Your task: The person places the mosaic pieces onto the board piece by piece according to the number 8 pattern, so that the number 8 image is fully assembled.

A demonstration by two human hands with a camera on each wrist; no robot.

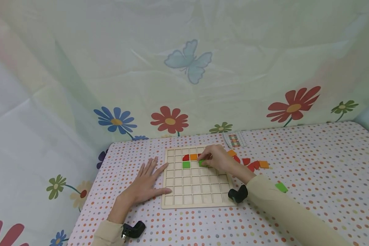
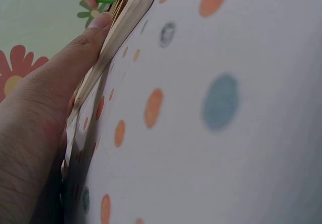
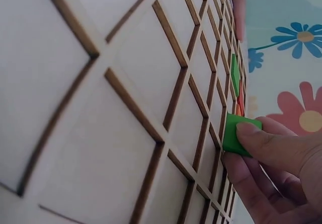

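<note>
A wooden grid board (image 1: 196, 189) lies flat on the table. My right hand (image 1: 216, 159) pinches a green square tile (image 3: 240, 133) between thumb and fingers, one edge of it right at the grid in the right wrist view. Tiles sit in the upper cells: a red quarter-round piece (image 1: 186, 157), an orange square (image 1: 193, 157), a red piece partly hidden by my fingers, and a green square (image 1: 186, 164) below the first red one. My left hand (image 1: 146, 182) rests with spread fingers at the board's left edge, its thumb over the rim.
Right of the board lie loose red pieces (image 1: 254, 165), an orange square tile (image 1: 264, 164) and a green tile (image 1: 281, 187). A small sheet with a coloured pattern (image 1: 234, 139) lies behind the board. A flowered curtain (image 1: 184, 92) hangs along the table's far edge.
</note>
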